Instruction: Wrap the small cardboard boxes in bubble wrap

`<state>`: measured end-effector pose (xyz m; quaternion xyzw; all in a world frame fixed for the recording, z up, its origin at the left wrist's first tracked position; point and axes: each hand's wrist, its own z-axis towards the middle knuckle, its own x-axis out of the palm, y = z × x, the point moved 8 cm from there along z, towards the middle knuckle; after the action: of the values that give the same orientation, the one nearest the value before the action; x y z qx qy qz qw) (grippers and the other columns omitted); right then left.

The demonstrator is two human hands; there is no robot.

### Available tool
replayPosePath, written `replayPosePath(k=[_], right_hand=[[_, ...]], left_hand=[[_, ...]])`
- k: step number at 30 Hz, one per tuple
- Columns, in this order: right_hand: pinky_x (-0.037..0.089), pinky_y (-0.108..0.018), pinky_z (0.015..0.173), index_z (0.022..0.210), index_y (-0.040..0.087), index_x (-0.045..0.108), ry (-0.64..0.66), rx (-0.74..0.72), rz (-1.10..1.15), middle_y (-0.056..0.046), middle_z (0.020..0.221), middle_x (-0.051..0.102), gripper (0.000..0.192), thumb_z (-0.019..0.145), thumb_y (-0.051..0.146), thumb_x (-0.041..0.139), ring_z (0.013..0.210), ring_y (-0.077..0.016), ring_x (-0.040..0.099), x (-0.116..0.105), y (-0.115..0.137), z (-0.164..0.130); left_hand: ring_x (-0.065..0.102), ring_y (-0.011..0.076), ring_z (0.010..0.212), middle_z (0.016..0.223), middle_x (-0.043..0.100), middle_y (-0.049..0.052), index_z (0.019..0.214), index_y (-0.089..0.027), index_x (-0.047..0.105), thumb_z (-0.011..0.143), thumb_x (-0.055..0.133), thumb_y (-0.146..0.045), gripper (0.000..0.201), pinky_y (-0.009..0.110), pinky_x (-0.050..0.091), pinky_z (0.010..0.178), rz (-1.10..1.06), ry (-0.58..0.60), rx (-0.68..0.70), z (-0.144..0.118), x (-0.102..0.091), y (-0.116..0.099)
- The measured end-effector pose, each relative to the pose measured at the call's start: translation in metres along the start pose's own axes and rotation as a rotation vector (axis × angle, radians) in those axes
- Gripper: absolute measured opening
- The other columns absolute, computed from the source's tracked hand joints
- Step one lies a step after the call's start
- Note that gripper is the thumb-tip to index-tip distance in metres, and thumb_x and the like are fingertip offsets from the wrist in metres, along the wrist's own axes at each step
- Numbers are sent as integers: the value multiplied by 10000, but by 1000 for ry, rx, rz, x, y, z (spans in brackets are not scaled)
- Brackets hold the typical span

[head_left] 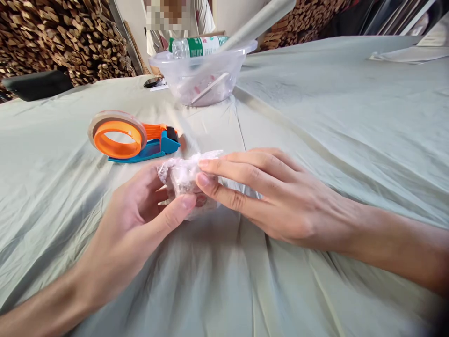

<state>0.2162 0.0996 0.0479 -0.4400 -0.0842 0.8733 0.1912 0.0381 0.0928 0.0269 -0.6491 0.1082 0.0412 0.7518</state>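
Pale green cloth (315, 117) over the table, creased – stacked cut wood (70, 42) behind, daylight, pale wall
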Motion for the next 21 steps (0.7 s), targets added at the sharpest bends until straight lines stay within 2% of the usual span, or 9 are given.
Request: replayPosePath(k=[4, 6, 10, 12, 15, 18, 21], right_hand=[[573, -475, 1179, 1609, 77, 542, -47, -6, 15, -134, 1579, 676, 453, 1160, 114, 499, 1453, -294, 655, -7, -1, 0], [598, -485, 1164, 1563, 76, 593, -55, -15, 61, -161, 1541, 699, 419, 1153, 116, 513, 1423, -307, 683, -10, -1, -1], [631, -457, 1102, 1429, 111, 691, -65, -30, 141, -190, 1466, 745, 321, 1149, 176, 550, 1353, -318, 740, -12, 0, 0], [639, -436, 1066, 1383, 120, 672, -118, 32, 229, -177, 1389, 782, 279, 1147, 254, 604, 1278, -289, 770, -14, -4, 1], [638, -394, 1052, 1325, 109, 618, -230, 144, 367, -128, 1270, 795, 341, 1091, 325, 739, 1194, -230, 773, -16, -10, 1], [633, -339, 1004, 1191, 106, 655, -239, 168, 354, -96, 1180, 786, 243, 1067, 279, 773, 1107, -185, 762, -15, -6, 3], [628, -308, 950, 1106, 126, 693, -244, 178, 298, -76, 1109, 799, 128, 1086, 243, 740, 1026, -158, 761, -21, -1, 3]], left_hand=[[805, 162, 1216, 1388, 794, -28, 1520, -414, 618, 1071, 742, -404, 465, 202, 690, 965, -24, -32, 17, -7, 0, -1], [805, 153, 1211, 1416, 781, -41, 1507, -443, 630, 1066, 750, -418, 458, 181, 680, 956, 3, -34, 34, -7, 0, -1], [771, 157, 1281, 1465, 746, -47, 1457, -424, 674, 1074, 733, -441, 388, 150, 657, 976, 71, -12, 69, -7, 1, -1], [787, 157, 1209, 1398, 767, -40, 1477, -419, 645, 1076, 723, -448, 409, 165, 669, 949, 125, 1, 77, -8, 2, 0], [798, 146, 1083, 1301, 784, -50, 1491, -446, 604, 1069, 726, -454, 439, 177, 672, 904, 238, 37, 95, -11, 6, -1], [797, 155, 1075, 1251, 786, -55, 1511, -475, 570, 1072, 717, -443, 465, 186, 668, 879, 325, 73, 115, -15, 10, -2], [793, 141, 1032, 1220, 780, -56, 1511, -476, 568, 1070, 720, -424, 469, 174, 657, 854, 382, 57, 145, -17, 10, -4]])
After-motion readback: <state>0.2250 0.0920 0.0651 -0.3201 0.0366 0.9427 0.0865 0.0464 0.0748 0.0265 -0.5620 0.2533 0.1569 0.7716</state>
